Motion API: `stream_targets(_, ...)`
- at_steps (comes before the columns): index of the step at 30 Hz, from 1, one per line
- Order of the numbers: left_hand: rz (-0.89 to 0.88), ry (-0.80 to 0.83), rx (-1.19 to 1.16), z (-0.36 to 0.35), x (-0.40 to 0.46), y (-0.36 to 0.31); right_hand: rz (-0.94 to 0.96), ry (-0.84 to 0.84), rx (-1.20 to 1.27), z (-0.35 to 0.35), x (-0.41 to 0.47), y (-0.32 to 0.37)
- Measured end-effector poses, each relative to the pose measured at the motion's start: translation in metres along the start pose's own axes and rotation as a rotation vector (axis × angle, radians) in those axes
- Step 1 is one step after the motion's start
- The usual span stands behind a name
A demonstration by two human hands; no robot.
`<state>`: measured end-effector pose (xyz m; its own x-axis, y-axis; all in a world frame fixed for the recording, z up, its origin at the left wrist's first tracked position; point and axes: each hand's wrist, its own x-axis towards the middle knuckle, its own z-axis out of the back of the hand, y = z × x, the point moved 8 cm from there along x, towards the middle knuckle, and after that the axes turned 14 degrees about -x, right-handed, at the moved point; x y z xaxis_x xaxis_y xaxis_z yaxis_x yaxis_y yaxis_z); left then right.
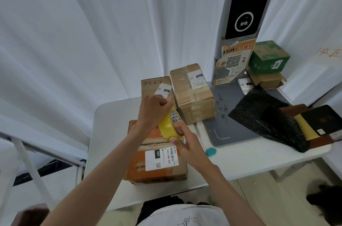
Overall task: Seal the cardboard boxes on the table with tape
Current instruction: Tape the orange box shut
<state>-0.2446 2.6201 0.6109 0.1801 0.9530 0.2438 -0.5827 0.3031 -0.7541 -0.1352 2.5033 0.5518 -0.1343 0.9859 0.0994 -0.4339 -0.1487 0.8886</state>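
We hold the yellow tape roll (169, 125) above the orange box (157, 159), left hand (153, 112) curled round it, right hand (182, 137) pinching its edge, probably hunting the loose end to start sealing

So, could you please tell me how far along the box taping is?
Done: the far right box already carries clear tape across its top. In hand: both hands, left hand and right hand, hold the yellow tape roll above the orange box. Left: that box's seam shows no fresh tape; the numbered box is unclear.
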Motion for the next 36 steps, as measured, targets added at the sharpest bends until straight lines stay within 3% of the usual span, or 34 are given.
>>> stream_targets(12,-0.226,-0.170,-0.007,0.012,-0.022,-0.029,0.007,-0.075,0.003,0.005,0.007,-0.008)
stream_targets(15,-0.198,-0.166,-0.024,0.008,-0.020,-0.028,0.011,-0.077,-0.015,0.006,0.008,-0.007)
stream_targets(20,-0.141,-0.016,-0.115,-0.012,-0.009,-0.026,0.039,-0.090,-0.061,0.007,0.010,-0.003)
stream_targets(36,-0.127,-0.175,-0.028,-0.005,-0.020,-0.025,-0.044,-0.119,0.028,0.004,0.010,-0.006)
